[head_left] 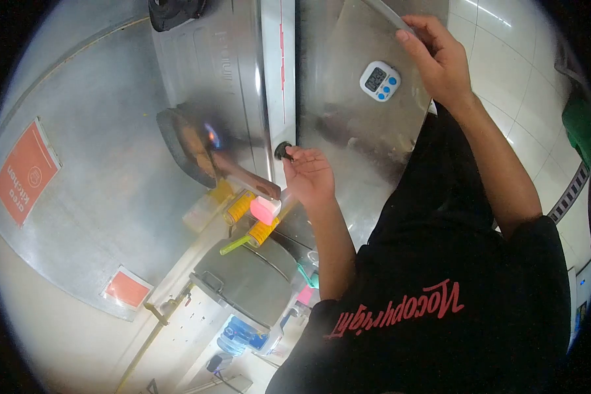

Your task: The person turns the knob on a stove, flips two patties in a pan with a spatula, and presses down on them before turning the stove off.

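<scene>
My left hand (310, 174) has its fingers pinched round a black knob (283, 151) on the white front strip of the stove (284, 79). Just behind that hand sits a dark pan (186, 150), its brown handle (246, 177) reaching toward my left wrist. An orange-blue flame (211, 134) glows at the pan's side. My right hand (435, 60) is curled, fingertips and thumb closed at the end of a narrow grey strip (389, 13) over the metal surface. What that strip is, I cannot tell. A white timer (379, 81) with blue buttons is on the metal panel near my right hand.
Yellow-labelled containers (264, 231) and a pink-and-white item (265, 209) stand close to my left wrist. Below them is a large metal pot (246, 279). A second black pan or burner part (175, 13) shows at the top. Pale floor tiles (505, 65) lie to the right.
</scene>
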### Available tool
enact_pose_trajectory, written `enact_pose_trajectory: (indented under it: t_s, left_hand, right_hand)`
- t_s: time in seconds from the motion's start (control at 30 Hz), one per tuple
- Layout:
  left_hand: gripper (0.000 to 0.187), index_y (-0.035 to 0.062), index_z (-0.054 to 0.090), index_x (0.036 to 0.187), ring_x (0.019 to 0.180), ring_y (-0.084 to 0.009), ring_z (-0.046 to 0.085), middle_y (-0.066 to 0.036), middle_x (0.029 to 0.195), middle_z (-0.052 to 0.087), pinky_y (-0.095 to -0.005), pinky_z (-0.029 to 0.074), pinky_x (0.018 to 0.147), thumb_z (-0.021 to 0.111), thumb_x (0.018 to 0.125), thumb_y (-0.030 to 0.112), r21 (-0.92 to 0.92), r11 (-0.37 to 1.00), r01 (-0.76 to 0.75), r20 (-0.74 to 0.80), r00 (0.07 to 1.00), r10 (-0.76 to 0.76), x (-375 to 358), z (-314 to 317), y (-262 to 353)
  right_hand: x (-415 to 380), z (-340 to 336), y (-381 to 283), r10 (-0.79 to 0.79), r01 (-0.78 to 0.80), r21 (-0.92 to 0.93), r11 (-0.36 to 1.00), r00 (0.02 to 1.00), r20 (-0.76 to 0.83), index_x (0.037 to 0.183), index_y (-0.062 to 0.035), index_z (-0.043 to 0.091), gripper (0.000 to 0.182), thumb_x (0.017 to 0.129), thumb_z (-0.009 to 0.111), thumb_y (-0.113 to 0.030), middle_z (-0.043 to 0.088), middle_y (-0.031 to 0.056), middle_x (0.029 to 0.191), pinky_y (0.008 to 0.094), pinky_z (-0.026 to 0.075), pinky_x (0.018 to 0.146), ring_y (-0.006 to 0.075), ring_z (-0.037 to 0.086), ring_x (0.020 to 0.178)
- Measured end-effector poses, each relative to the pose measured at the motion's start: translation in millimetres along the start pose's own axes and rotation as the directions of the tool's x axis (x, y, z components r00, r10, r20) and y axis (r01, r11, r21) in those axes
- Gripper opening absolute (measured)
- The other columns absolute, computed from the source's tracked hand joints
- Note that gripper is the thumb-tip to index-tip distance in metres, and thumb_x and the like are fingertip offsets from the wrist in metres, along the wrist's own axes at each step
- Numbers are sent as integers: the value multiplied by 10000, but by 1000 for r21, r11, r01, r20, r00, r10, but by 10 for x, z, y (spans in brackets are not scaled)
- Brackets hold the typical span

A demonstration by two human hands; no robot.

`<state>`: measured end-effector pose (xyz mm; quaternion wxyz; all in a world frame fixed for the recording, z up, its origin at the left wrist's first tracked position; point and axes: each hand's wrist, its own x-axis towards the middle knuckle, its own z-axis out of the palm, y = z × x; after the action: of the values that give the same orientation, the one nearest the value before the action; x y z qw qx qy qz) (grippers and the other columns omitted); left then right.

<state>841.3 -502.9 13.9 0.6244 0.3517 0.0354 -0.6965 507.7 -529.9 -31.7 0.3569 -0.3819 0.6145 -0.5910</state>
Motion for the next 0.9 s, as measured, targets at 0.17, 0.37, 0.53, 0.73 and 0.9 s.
enact_pose_trajectory:
  t_s: [0.17, 0.37, 0.53, 0.73, 0.9]
  left_hand:
    - [259, 23, 618, 1122, 940, -166, 670, -72, 1063, 718, -343, 552, 885, 571, 1035, 262, 301, 947, -112, -234, 954, 187, 13, 152, -63]
    - [292, 26, 593, 1086, 971, -182, 681, -121, 1085, 707, -343, 564, 898, 584, 1018, 309, 577, 808, -116, -343, 864, 369, 35, 222, -90]
    - [314, 27, 585, 1080, 984, -180, 675, -132, 1097, 694, -336, 559, 886, 597, 993, 329, 679, 730, -82, -369, 821, 435, 55, 260, -97]
    - [345, 22, 589, 1097, 960, -199, 658, -128, 1096, 691, -333, 537, 849, 599, 978, 346, 770, 637, -22, -379, 789, 485, 41, 301, -101]
    - [364, 13, 591, 1120, 994, -215, 640, -136, 1113, 693, -348, 514, 878, 594, 975, 347, 794, 608, 16, -385, 788, 481, 39, 300, -76]
  right_hand:
    - [-3, 65, 141, -60, 59, -17, 998, 996, -63, 1249, -19, 631, 314, 1021, 663, -232, 715, 68, 1026, 276, 514, 840, 118, 645, 932]
    - [30, 132, -4, 5, -6, -7, 1000, 994, -113, 1109, 2, 608, 215, 966, 679, -142, 604, 29, 735, 269, 409, 552, 80, 513, 632]
    - [31, 100, -33, 12, -19, -72, 997, 996, -90, 1107, 4, 601, 213, 967, 676, -137, 586, 27, 708, 275, 405, 540, 81, 510, 620]
    - [25, 63, -9, -14, 7, -116, 993, 998, -56, 1120, -2, 599, 226, 959, 681, -137, 587, 49, 688, 295, 415, 527, 106, 529, 591]
    - [24, 88, 42, -117, 97, -194, 976, 988, -96, 1140, -1, 599, 260, 947, 694, -147, 600, 72, 684, 310, 427, 523, 136, 549, 573]
